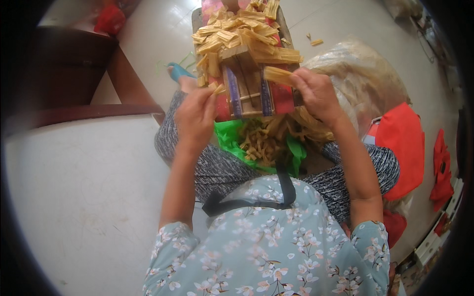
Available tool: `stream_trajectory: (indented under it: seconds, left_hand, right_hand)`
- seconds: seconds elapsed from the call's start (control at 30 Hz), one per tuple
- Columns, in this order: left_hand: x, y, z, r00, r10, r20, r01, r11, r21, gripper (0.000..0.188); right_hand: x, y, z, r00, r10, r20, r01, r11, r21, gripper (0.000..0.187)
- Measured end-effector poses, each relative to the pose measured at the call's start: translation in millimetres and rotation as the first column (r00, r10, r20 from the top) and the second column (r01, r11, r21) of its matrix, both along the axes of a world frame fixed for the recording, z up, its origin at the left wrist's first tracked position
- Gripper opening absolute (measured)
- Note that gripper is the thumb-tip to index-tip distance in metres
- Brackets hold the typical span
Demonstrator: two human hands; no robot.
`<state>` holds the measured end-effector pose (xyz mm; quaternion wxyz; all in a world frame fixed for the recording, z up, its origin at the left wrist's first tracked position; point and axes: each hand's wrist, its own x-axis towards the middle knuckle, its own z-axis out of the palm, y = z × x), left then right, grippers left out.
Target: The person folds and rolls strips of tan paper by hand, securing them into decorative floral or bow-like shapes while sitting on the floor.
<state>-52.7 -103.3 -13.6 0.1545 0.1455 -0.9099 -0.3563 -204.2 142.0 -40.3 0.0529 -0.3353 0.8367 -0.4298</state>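
A board [223,108] with a red surface stands in front of me, heaped with yellow dried strips [237,32] that look like bean curd sticks. At its near end is a wooden block [239,61] with a dark line down its middle, blue-purple bands [266,91] on both sides and thin crossbars below. My right hand [318,96], right of the block, grips a flat yellow strip [278,75] pointing left. On the left side, my left hand [195,116] is closed with a short yellow piece [217,89] at its fingertips.
Below the board, a green plastic bag [228,138] holds many short yellow pieces [264,140] between my legs. A large clear plastic bag [365,79] and a red bag [400,150] lie to the right. A white-topped table [84,197] is at the left. Loose bits [316,42] lie on the floor.
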Motion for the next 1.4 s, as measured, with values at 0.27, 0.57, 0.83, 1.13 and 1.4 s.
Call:
stream_trajectory:
  seconds: [0.27, 0.57, 0.83, 1.13, 1.4]
  left_hand:
    - [52.1, 33.4, -19.2, 0.958, -0.257, 0.125, 0.28, 0.933, -0.228, 0.014]
    - [45.7, 62.9, -12.6, 0.915, -0.34, 0.219, 0.225, 0.878, 0.423, 0.018]
    - [68.6, 36.4, 15.7, 0.904, -0.207, -0.374, 0.345, -0.163, 0.924, 0.031]
    - [45.1, 65.7, 35.3, 0.803, -0.58, -0.135, 0.591, 0.75, 0.296, 0.02]
    - [45.9, 97.4, 24.7, 0.799, -0.595, -0.086, 0.532, 0.767, -0.358, 0.019]
  right_hand:
    - [57.2, 28.0, -14.5, 0.894, 0.302, 0.332, -0.309, 0.951, -0.032, 0.018]
    - [69.5, -7.8, -10.3, 0.908, 0.419, 0.022, -0.419, 0.908, -0.015, 0.025]
    - [69.9, 32.0, 19.0, 0.93, 0.365, -0.05, -0.368, 0.923, -0.114, 0.011]
    - [93.9, 33.0, 35.7, 0.571, 0.491, 0.658, -0.355, 0.87, -0.342, 0.024]
    - [95.7, 37.2, 42.3, 0.269, 0.426, 0.864, -0.17, 0.904, -0.393, 0.024]
